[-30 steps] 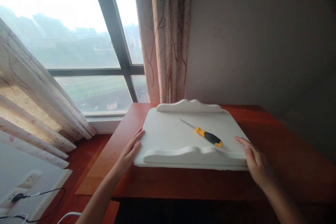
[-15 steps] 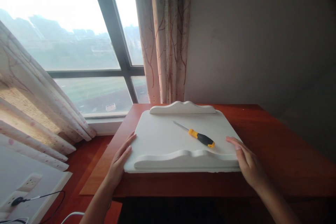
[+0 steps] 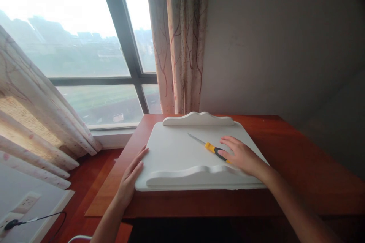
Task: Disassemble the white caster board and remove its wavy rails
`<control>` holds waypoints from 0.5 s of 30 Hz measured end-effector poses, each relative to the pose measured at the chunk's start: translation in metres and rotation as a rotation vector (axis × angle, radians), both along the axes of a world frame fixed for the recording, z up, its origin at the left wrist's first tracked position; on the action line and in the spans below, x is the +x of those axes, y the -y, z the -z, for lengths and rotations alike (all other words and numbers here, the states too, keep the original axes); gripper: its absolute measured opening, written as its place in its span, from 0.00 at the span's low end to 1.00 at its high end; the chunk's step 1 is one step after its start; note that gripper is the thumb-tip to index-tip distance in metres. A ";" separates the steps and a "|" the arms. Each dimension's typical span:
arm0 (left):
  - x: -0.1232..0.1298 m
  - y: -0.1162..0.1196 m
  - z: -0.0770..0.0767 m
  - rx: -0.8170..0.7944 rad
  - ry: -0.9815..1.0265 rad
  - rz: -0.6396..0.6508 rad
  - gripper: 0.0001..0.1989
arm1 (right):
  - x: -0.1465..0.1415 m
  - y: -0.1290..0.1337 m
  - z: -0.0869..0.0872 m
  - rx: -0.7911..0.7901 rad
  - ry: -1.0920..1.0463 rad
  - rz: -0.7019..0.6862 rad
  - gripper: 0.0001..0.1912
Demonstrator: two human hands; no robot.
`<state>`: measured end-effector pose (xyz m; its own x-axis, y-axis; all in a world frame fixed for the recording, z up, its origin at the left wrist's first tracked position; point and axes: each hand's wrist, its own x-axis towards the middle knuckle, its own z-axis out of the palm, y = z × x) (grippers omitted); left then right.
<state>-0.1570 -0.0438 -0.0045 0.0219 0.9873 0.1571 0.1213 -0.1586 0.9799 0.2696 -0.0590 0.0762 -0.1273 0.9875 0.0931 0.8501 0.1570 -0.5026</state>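
Note:
A white board (image 3: pixel 173 148) with a wavy raised strip along its far edge and another along its near edge lies on the reddish wooden table (image 3: pixel 296 159). On it rests a screwdriver (image 3: pixel 210 147) with a yellow and black handle, its metal shaft pointing to the far left. My right hand (image 3: pixel 239 155) is over the handle's near end, fingers apart and not wrapped round it, and covers part of it. At the board's left edge, my left hand (image 3: pixel 132 174) lies with its fingers extended, holding nothing.
A window (image 3: pixel 94 57) and patterned curtains (image 3: pixel 185 45) stand behind and to the left. Low on the left wall, a black plug with a cable sits in a socket (image 3: pixel 11 222). A grey wall (image 3: pixel 270 45) rises behind the table.
My right hand has moved left from the board's right edge to the screwdriver handle. My left hand stays at the left edge. The view has shifted slightly.

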 end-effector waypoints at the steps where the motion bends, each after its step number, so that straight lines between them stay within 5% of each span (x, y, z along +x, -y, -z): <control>1: 0.000 0.000 0.000 -0.001 0.004 -0.001 0.25 | -0.006 -0.005 -0.003 -0.028 0.039 -0.043 0.26; 10: 0.002 0.001 0.000 -0.001 0.036 0.004 0.23 | -0.038 -0.013 -0.019 -0.060 0.286 -0.084 0.12; 15: 0.001 0.001 -0.001 -0.005 0.026 0.002 0.22 | -0.003 -0.013 -0.012 0.085 0.155 0.082 0.12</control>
<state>-0.1557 -0.0449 -0.0034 0.0201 0.9880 0.1531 0.0951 -0.1543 0.9834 0.2662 -0.0457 0.0882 -0.0660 0.9846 0.1621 0.9282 0.1202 -0.3522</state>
